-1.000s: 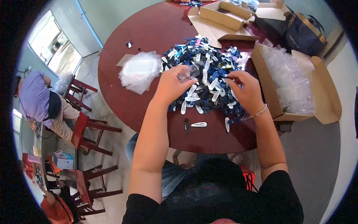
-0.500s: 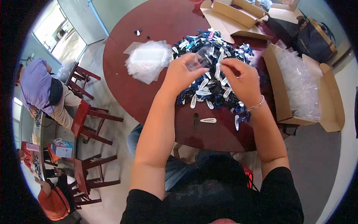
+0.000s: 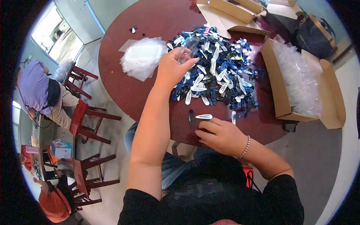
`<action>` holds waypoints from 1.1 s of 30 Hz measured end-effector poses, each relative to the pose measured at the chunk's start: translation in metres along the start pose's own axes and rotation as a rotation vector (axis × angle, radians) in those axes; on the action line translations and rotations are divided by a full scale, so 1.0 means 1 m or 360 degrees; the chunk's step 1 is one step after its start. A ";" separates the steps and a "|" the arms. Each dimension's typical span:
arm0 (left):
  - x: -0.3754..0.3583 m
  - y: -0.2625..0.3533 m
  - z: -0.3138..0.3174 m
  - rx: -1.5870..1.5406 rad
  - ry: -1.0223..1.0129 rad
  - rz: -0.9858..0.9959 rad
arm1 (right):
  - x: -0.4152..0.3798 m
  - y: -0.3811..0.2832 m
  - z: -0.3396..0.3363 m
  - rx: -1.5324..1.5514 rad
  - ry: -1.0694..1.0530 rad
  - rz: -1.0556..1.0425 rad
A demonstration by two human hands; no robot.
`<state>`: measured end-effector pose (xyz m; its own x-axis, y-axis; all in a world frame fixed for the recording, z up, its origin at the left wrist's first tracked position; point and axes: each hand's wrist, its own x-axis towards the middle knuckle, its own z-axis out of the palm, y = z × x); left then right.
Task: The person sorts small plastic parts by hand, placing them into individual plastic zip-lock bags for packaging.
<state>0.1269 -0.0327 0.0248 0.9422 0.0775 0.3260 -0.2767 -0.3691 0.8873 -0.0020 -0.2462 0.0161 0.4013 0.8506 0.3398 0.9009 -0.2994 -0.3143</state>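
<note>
A thin clear plastic pouch or case (image 3: 188, 51) is pinched in my left hand (image 3: 174, 67), held above the left side of a heaped pile of hair clips (image 3: 215, 75). White, navy and black snap clips make up most of the pile. Near the table's front edge, my right hand (image 3: 221, 137) hovers low with bent fingers slightly apart, its fingertips just below a white hair clip (image 3: 203, 116). Nothing shows in those fingers. Left of that clip lies a black hair clip (image 3: 191, 117), and to the right a further white clip (image 3: 233, 117).
A stack of translucent sheets or bags (image 3: 144, 56) lies left of the pile on the round red table (image 3: 123, 84). At right stands a cardboard box (image 3: 279, 84) full of clear plastic pieces. Another open carton (image 3: 234, 11) sits at the back. People sit beyond red chairs (image 3: 80, 116).
My right hand has moved from above the pile down to the table's front edge, near the white clip. My left hand still holds the clear plastic. The view has shifted slightly.
</note>
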 end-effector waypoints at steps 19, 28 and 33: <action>-0.004 0.007 0.003 0.0036 0.0000 0.0022 | -0.027 0.062 -0.062 -0.0143 0.0575 0.0973; -0.003 0.000 0.006 0.0032 -0.0030 0.0030 | -0.017 0.074 -0.048 -0.0366 0.0380 0.0876; -0.002 0.001 0.004 0.0094 -0.0090 0.0003 | -0.022 0.086 -0.051 -0.0350 0.0357 0.0855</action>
<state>0.1256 -0.0370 0.0241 0.9512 0.0249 0.3075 -0.2686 -0.4233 0.8653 0.0750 -0.3123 0.0266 0.8114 0.4520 0.3705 0.5670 -0.7626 -0.3114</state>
